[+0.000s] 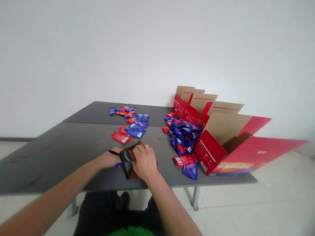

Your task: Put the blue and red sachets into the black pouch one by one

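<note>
A small dark pouch or bag [127, 163], black inside with maroon outer parts, is between my hands near the table's front edge. My left hand [111, 159] is closed on its left side, where a black strap or cord shows. My right hand [144, 162] is closed over its right side, with fingertips at the opening; whether they hold anything inside is hidden. A bit of blue packet [118, 165] peeks out under my left hand. Just beyond the pouch lie red packets [121, 137] and blue packets [137, 131].
On the dark grey table [81, 141], more red and blue packets [124, 111] lie farther back. A heap of packets [184, 132] is at right, against open red cardboard boxes [211, 154] standing in a row. A white wall [137, 49] rises behind.
</note>
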Demonstrator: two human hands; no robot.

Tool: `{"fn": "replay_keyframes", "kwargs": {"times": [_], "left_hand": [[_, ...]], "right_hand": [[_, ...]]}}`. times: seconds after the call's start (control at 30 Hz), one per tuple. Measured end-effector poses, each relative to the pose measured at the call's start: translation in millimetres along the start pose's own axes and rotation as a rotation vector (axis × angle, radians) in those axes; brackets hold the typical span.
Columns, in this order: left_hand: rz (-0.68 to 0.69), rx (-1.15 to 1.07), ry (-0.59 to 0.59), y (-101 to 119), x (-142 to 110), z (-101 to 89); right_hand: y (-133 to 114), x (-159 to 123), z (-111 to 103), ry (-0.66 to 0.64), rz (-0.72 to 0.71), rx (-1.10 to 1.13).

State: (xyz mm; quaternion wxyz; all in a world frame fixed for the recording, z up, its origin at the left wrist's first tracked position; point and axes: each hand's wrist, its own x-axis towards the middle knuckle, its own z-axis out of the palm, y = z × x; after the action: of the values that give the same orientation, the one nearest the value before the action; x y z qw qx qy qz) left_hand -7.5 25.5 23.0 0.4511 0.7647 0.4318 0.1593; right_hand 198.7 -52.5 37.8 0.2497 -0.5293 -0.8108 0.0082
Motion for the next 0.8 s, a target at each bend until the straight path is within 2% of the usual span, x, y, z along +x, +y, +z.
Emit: {"fn": "replay_keyframes", "kwargs": {"times": [0.07, 0.1, 0.17, 0.27, 0.33, 0.37, 0.43, 0.5, 0.53, 0.6, 0.7, 0.73, 0.8], "left_hand": [[0.057, 0.07, 0.054, -5, -3, 1.3], [0.057, 0.118, 0.088, -9, -4, 2.6], [0.013, 0.205, 0.151, -16, -6, 6.5], [0.014, 0.276, 0.214, -22, -10, 13.7], [0.049, 0.298, 0.238, -22, -13, 17.4], [0.065, 0.301, 0.244, -22, -15, 18.7], [0.1, 0.278, 0.275, -21, -17, 20.5], [0.123, 0.251, 0.322, -21, -18, 21.8], [0.121, 0.253, 0.341, -20, -18, 22.3], [0.111, 0.288, 0.334, -17, -19, 23.3], [0.117, 0.331, 0.282, -12, -23, 24.2], [0.12, 0.33, 0.274, -11, -24, 24.3], [0.113, 0.324, 0.277, -10, -25, 24.8]], "right_hand": [[14, 15, 6, -0.118, -0.07, -0.052], [24, 19, 8, -0.162, -0.06, -0.075], [46, 22, 6, -0.201, 0.061, -0.136], [66, 22, -9, -0.183, 0.283, -0.235], [60, 23, -18, -0.111, 0.307, -0.256], [52, 23, -19, -0.074, 0.262, -0.243], [32, 26, -16, -0.056, 0.075, -0.182], [20, 29, -5, -0.138, -0.132, -0.12], [19, 30, 0, -0.189, -0.176, -0.106], [29, 33, 8, -0.246, -0.09, -0.132], [53, 37, 5, -0.219, 0.224, -0.235], [57, 37, 1, -0.196, 0.29, -0.256], [53, 35, -7, -0.137, 0.304, -0.248]]}}
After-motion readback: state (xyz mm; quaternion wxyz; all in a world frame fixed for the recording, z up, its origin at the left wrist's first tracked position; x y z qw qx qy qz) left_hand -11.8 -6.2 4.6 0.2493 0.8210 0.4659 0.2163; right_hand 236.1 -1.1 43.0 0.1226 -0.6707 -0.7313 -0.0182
